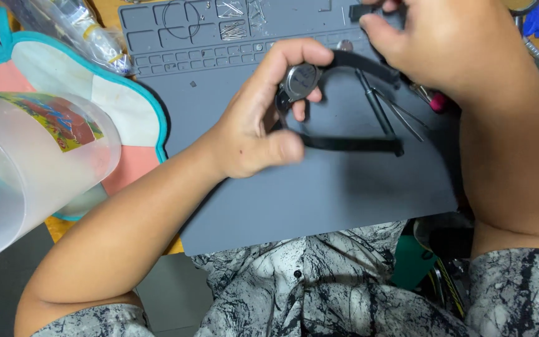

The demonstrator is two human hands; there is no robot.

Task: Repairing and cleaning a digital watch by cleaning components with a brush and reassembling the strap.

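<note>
Left hand (254, 128) grip pinches the watch (301, 81) case, back up, over the grey work mat (319, 187) at centre. Right hand (444, 43), at 1 o'clock, closes fingertips on a small black piece (362, 10). Judgement: keep the case steady; straps (350, 143) trail toward 3 o'clock near the screwdriver (374, 103).

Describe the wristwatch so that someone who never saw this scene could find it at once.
Look at the grey work mat in the middle. Above it, the left hand pinches a wristwatch with a round silver case. Its two black straps set it apart from the thin metal tools beside it.
</note>
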